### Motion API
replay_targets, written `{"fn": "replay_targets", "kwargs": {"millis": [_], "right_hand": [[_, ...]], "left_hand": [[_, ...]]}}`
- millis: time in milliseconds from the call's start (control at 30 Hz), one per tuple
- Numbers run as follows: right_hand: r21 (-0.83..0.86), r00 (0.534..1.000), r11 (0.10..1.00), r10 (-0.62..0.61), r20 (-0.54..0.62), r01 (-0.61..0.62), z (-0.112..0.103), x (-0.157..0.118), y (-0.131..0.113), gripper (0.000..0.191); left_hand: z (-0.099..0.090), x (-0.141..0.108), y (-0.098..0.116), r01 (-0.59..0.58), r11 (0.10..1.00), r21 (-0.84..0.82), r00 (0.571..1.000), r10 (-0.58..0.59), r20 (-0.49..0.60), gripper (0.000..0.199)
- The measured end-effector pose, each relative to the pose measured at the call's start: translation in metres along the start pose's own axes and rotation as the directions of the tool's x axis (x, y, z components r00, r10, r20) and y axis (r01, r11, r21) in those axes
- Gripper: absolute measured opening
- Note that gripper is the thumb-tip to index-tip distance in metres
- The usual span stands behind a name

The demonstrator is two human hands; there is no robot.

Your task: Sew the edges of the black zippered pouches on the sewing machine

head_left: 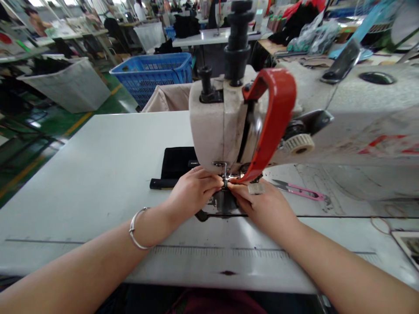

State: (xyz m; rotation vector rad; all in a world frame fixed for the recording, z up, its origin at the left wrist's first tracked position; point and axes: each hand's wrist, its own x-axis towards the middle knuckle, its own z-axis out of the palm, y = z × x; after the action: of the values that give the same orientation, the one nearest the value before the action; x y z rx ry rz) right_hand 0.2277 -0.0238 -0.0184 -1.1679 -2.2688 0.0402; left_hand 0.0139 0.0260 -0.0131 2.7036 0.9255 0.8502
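Note:
A black fabric piece (176, 162) with a small label lies under the head of a white sewing machine (209, 122). My left hand (197, 187) rests on its near edge, fingers pressed together close to the needle. From the other side my right hand (258, 198) meets it, its thumb and fingertips closed at the presser foot (225, 181). What the fingertips pinch is mostly hidden by the fingers. A folded black edge (162, 183) sticks out left of my left hand. The red guard (278, 117) curves down just above my right hand.
Pink-handled thread snips (301, 191) lie right of my right hand. A ruler scale (209, 250) runs along the table's front. Behind the table stand a blue crate (157, 69) and a white bin (72, 85). At the right edge sits a flat, framed object (407, 244).

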Motion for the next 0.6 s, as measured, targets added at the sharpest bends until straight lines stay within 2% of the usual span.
{"fn": "replay_targets", "kwargs": {"millis": [467,600], "right_hand": [[0.035,0.999,0.999,0.031,0.027,-0.031,0.0006,-0.0015,0.0001,0.020],[0.112,0.997,0.991,0.071,0.041,-0.075,0.0028,0.0008,-0.0022,0.024]], "left_hand": [[0.0034,-0.0002,-0.0043,0.048,0.998,-0.026,0.999,-0.048,0.008,0.014],[0.0041,-0.0017,-0.0050,0.063,0.998,-0.027,0.998,-0.063,0.007,0.015]]}}
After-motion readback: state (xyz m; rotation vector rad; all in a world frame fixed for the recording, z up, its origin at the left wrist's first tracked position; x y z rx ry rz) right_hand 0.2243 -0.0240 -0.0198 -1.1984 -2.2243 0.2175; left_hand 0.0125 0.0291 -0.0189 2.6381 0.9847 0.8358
